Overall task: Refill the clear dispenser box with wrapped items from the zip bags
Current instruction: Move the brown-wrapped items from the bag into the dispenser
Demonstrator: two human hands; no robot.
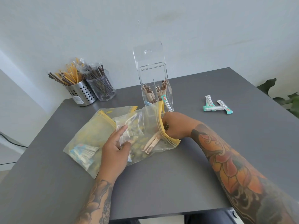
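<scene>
R hand [174, 126] grip inside zip bag [150, 126] mouth; L hand [115, 149] atop.

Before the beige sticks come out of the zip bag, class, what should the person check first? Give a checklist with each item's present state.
1. Dispenser box lid up: ok.
2. Room left in the box compartments: ok, partly filled.
3. Zip bag mouth open: ok, right hand is inside it.
4. Left hand steadying the bag: ok, it rests on top.
5. Right hand's grip on the beige sticks: cannot tell, fingers hidden.
6. Path to the box: ok, it stands just behind the bag.
</scene>
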